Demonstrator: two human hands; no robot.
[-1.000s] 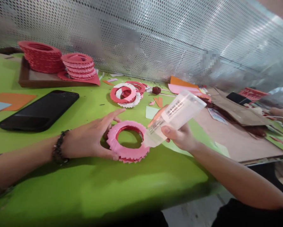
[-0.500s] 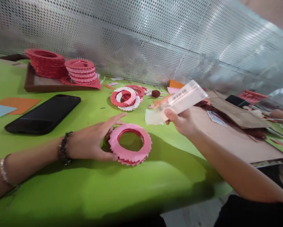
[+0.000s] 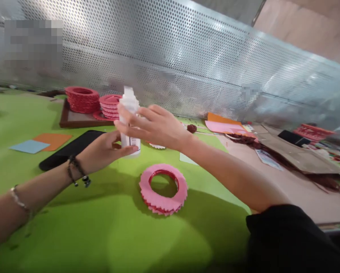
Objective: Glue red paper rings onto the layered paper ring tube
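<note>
A white plastic bottle (image 3: 128,141) with a ribbed cap and small printing stands upright between my hands, above the table. My left hand (image 3: 106,148) is closed round its lower part, the thumb across the front near the base. From the right, my right hand (image 3: 164,127) wraps its fingers about the upper part, just below the cap. In front of both hands, a small stack of pink and red paper rings (image 3: 145,191) with zigzag outer edges lies on the green table (image 3: 102,231), touched by neither hand. Behind my right hand, another ring is mostly hidden.
At the back left, a brown tray (image 3: 70,124) holds a tall stack of red rings (image 3: 83,104) and pink rings (image 3: 109,101). A black phone (image 3: 64,153) lies beside blue paper (image 3: 29,146) and orange paper (image 3: 55,141). Brown board (image 3: 272,189) and a paper bag (image 3: 295,151) are right.
My left hand has left the pink ring stack and taken hold of the bottle. My right hand has brought the bottle leftward and turned it from slanted to upright. The view has shifted.
</note>
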